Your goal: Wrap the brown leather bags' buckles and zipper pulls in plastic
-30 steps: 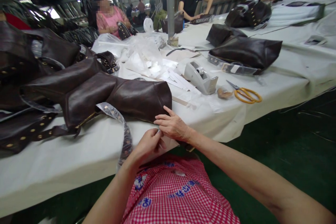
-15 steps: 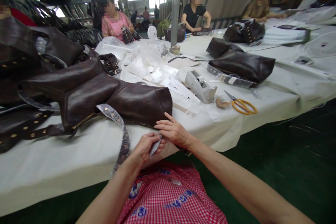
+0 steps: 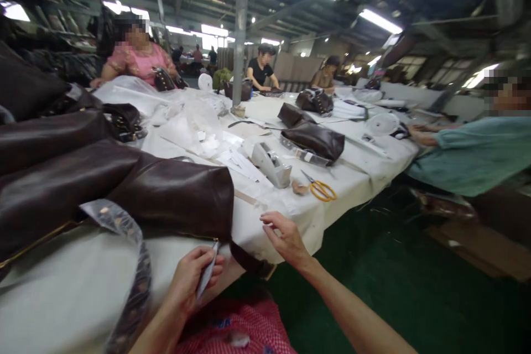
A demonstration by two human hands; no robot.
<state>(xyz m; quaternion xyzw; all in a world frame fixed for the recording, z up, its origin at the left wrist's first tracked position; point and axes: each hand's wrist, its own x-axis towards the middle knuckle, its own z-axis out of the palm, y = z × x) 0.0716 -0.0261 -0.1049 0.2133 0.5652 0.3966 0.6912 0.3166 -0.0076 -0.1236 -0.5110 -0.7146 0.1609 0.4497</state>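
Note:
A dark brown leather bag [image 3: 178, 193] lies on its side along the front of the white-covered table. My left hand [image 3: 193, 274] is closed on a plastic-wrapped zipper pull [image 3: 206, 272], just below the bag's zipper end. To the right of the bag, my right hand [image 3: 288, 240] hovers over the table edge, fingers bent and apart, with nothing visible in it. A brown strap [image 3: 249, 260] hangs from the bag's corner between my hands. Another strap, wrapped in clear film [image 3: 139, 249], curves down in front of the bag.
A grey tape dispenser [image 3: 271, 163] and scissors with yellow handles [image 3: 322, 190] are beyond my right hand. Clear plastic bags [image 3: 191, 121] and paper strips lie behind the bag. Another brown bag [image 3: 315, 139] sits farther back. Several co-workers are around the table.
My right hand has left the bag's corner and moved right. My left hand still holds the zipper pull. The view has swung right and up, bringing a person in a green top into sight.

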